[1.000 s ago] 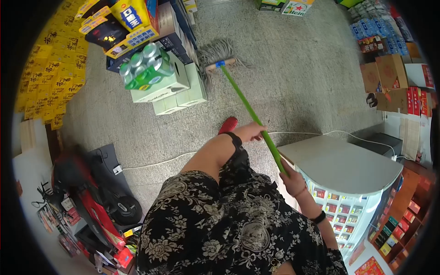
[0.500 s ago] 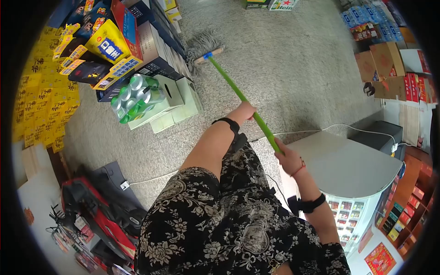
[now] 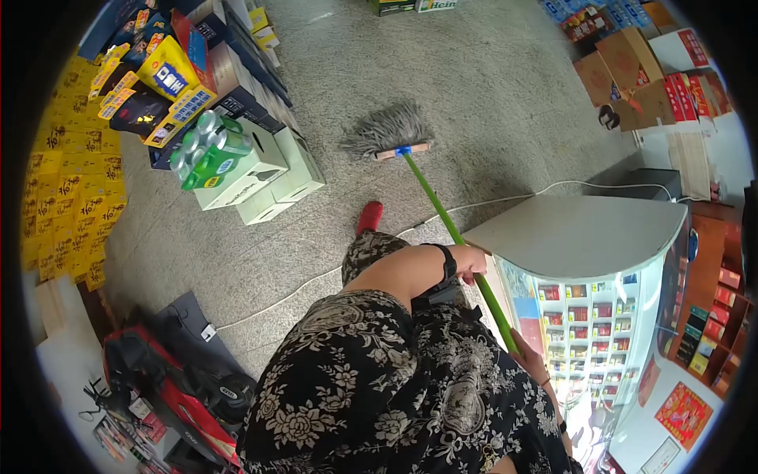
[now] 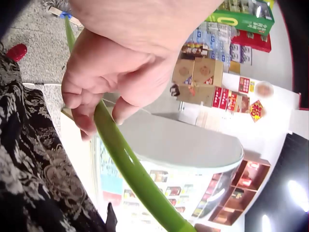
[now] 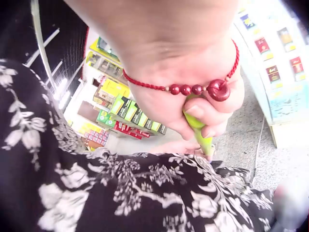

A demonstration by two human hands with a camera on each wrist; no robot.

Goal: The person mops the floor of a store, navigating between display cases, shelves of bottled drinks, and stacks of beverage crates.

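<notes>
A mop with a grey string head (image 3: 388, 130) lies on the speckled floor ahead of me, its strands fanned out. From a blue joint on its wooden bar, a green handle (image 3: 426, 189) slants back toward my body. My left hand (image 3: 471, 263) grips the handle partway along; in the left wrist view its fingers (image 4: 84, 113) curl round the green tube. Higher up, close to my waist, the right hand (image 3: 530, 359) holds the handle near its upper end. A red beaded bracelet (image 5: 193, 90) circles that wrist, and the fingers wrap the handle in the right wrist view.
Stacked cartons with a green drink pack (image 3: 213, 150) stand left of the mop. A glass-fronted counter (image 3: 584, 233) is close on my right. A white cable (image 3: 505, 201) crosses the floor. A red scooter (image 3: 170, 395) stands at lower left; cardboard boxes (image 3: 624, 75) sit at far right.
The mop head first slid a little forward, then came back toward me and right, away from the cartons. Both hands have drawn back toward my body, still holding the handle.
</notes>
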